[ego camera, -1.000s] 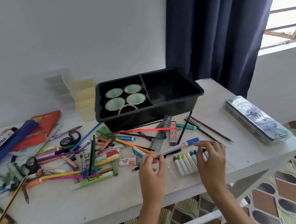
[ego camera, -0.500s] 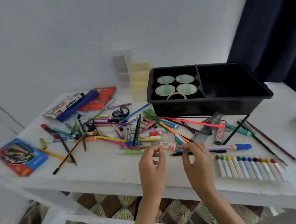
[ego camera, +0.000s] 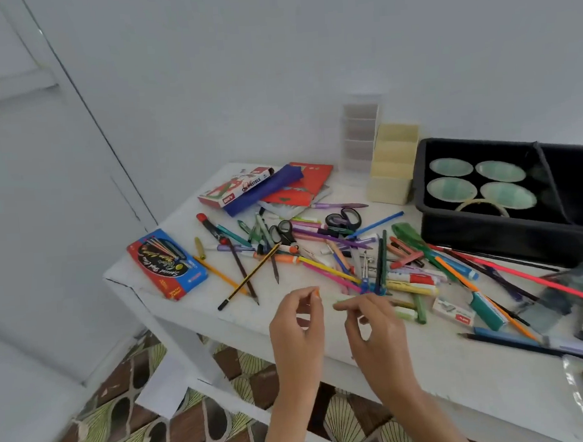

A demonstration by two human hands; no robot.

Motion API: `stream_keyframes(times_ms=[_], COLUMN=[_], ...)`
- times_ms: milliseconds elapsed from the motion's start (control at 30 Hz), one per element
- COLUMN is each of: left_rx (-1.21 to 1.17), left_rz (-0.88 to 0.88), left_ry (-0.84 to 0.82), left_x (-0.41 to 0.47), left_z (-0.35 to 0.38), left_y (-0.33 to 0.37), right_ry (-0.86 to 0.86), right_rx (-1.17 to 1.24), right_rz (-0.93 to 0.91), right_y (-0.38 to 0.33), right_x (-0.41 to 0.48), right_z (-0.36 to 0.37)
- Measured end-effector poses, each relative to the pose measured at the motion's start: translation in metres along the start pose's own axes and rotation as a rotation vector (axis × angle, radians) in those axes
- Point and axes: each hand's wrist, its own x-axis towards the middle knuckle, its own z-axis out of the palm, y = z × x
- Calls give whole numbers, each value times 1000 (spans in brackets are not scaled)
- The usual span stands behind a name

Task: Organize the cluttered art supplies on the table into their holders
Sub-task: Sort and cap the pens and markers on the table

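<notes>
1. Pencil box (ego camera: 167,264), far left of the black tray (ego camera: 507,240): flat, outside the pile.
2. Left hand (ego camera: 299,325), front-left of the tray: thumb and forefinger pinch an orange-tipped piece (ego camera: 316,292), probably for sorting.
3. Right hand (ego camera: 376,328), nearer the tray: fingertips gathered by a green marker (ego camera: 404,313); grip unclear.
4. Loose pens (ego camera: 331,238) left of the tray, unsorted; cream holder (ego camera: 393,168) just left of it.

Left hand (ego camera: 297,325) pinches a small orange-tipped piece (ego camera: 317,292) beside the right hand (ego camera: 377,331); scattered pens (ego camera: 331,239) lie beyond, black tray (ego camera: 507,240) far right.

"OIL PASTELS" on the white-and-red box (ego camera: 238,190); cursive script, perhaps "Special", on the blue pencil box (ego camera: 167,262)
</notes>
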Motion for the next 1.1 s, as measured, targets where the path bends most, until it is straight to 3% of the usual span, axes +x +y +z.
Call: stream_keyframes(times_ms=[300,567,900,1100], left_rx=[1,18,115,289], left_rz=[-8,45,29,143], left_ry=[-29,-99,-279,-407], left_x=[85,151,225,269], left_z=[-66,-91,-50,-1], left_y=[-34,-54,-70,-74], right_ry=[25,161,251,141], right_rx=[53,95,265,333], right_rz=[101,276,751,960], right_y=[-39,-54,-13,18], right_x=[48,88,163,220], right_z=[89,130,129,138])
